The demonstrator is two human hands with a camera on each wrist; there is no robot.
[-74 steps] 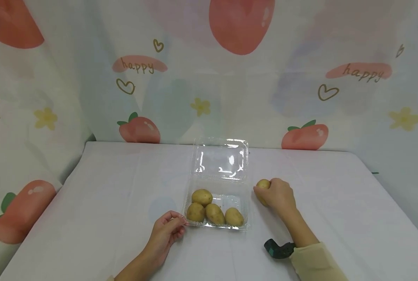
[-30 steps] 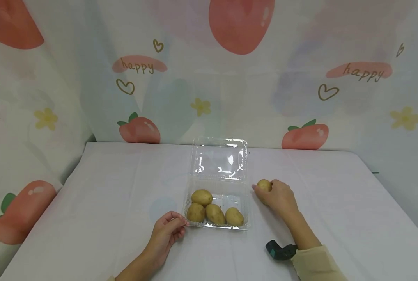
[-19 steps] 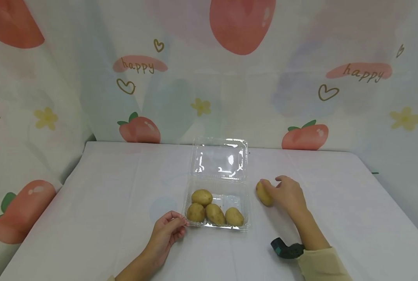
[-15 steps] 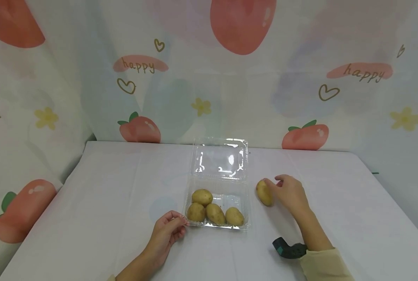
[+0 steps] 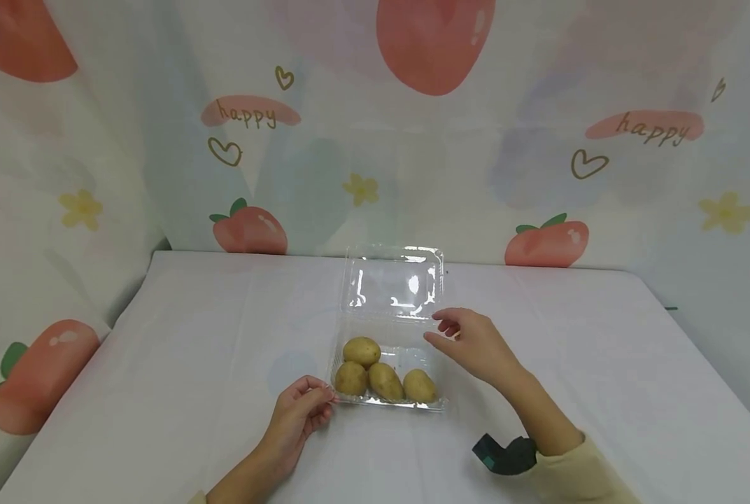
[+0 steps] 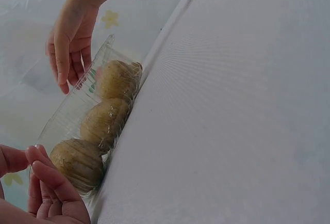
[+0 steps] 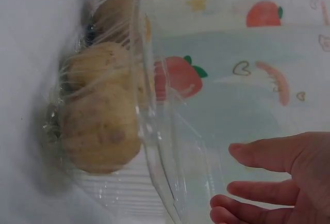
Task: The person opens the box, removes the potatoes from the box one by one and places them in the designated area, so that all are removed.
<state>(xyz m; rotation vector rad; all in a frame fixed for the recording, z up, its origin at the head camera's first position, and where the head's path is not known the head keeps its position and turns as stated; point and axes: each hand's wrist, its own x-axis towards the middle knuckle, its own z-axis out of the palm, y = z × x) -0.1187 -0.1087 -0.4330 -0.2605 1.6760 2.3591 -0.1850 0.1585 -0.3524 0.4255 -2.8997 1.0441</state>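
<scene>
A clear plastic clamshell container (image 5: 387,406) stands on the table with its lid (image 5: 390,283) folded back. Several potatoes (image 5: 385,382) lie in its base, mostly along the near and left sides. My left hand (image 5: 296,420) pinches the near left corner between thumb and fingers; the left wrist view shows those fingertips (image 6: 44,167) at the rim. Over the container's right side hovers my right hand (image 5: 476,346), thumb and fingers spread with nothing between them. In the right wrist view its fingers (image 7: 263,188) stand beside the clear wall. No loose potato shows outside the container.
A white cloth (image 5: 211,364) covers the table. Behind it hangs a curtain (image 5: 413,168) printed with fruit, hearts and flowers. A black device (image 5: 506,455) sits at my right wrist beside the sleeve (image 5: 583,476).
My right hand let go of the loose potato right of the container, then moved left to the container's edge. That potato is out of sight now. The left hand stayed at the corner.
</scene>
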